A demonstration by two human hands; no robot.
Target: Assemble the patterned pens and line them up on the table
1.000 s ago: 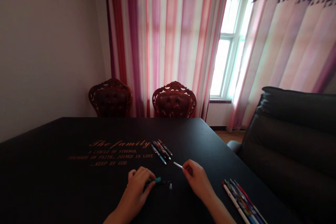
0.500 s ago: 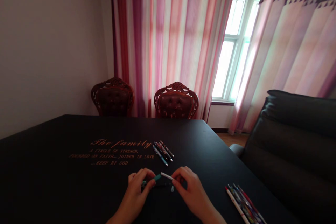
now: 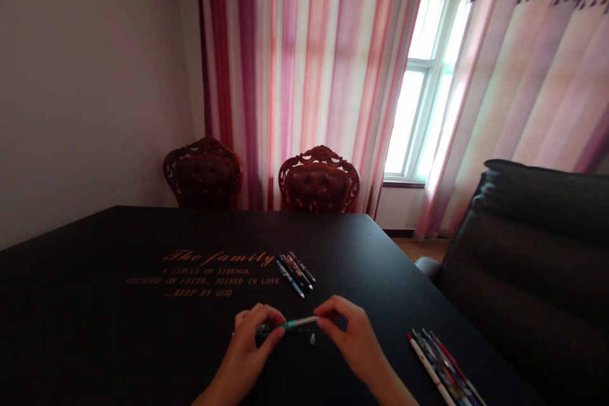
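Note:
Between finger and thumb, my left hand [image 3: 254,336] grips a teal pen barrel [image 3: 289,325]. My right hand [image 3: 347,333] pinches the far end of a slim whitish tube [image 3: 306,320], which looks like a pen part. Its other end meets the opening of the teal barrel, so the two lie in one line, slightly tilted up to the right. Below them on the black table rests a small pale, clear piece [image 3: 313,338], perhaps a pen tip. A dark slim item [image 3: 299,331] lies behind the barrel, too dim to name.
A cluster of several pens [image 3: 295,274] lies beyond my hands, beside gold lettering on the black table [image 3: 95,330]. More pens [image 3: 442,365] lie at the right near the table's edge. Two carved chairs [image 3: 318,181] stand behind, and a dark armchair [image 3: 537,279] stands at the right.
My right hand has brought the whitish tube into line with the teal barrel, and their ends now meet. Half a second ago the tube was angled across the barrel's end. My left hand barely moved.

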